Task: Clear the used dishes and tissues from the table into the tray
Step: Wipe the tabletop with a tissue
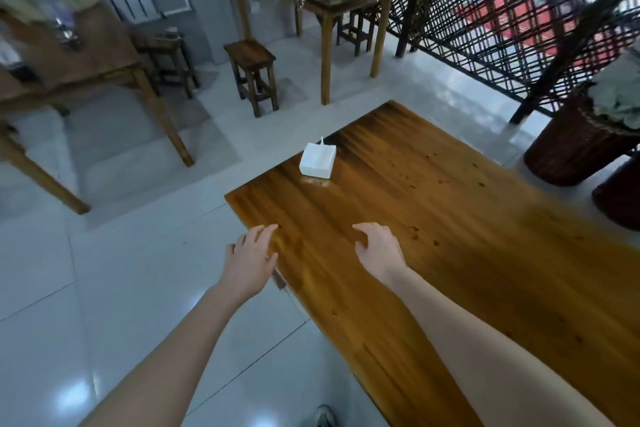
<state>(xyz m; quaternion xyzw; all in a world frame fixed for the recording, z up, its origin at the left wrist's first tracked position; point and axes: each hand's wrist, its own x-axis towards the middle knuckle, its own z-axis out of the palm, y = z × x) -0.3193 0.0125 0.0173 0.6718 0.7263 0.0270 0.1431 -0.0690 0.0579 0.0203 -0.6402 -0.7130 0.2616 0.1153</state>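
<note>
Both grips are released. The left grip (249, 260) is relaxed, fingers out over the left edge of the desk (467, 253). The right grip (377, 250) is loosely curled above the wood, grasping nothing.

The only thing on this desk is the white tissue box (318, 160), up-frame of both grips and well apart from them, near the far left edge. One tissue pokes out of its top. No dishes, loose tissues or tray in frame.

My read: I'm at the search step, not a pick. To do it well, I locate the tray before reaching. There is blurred clutter on the other desk (86, 48), upper left of frame; I can't tell if it's dishes. If the box goes, I take it by its sides with one grip, kept level and not squeezed.
</note>
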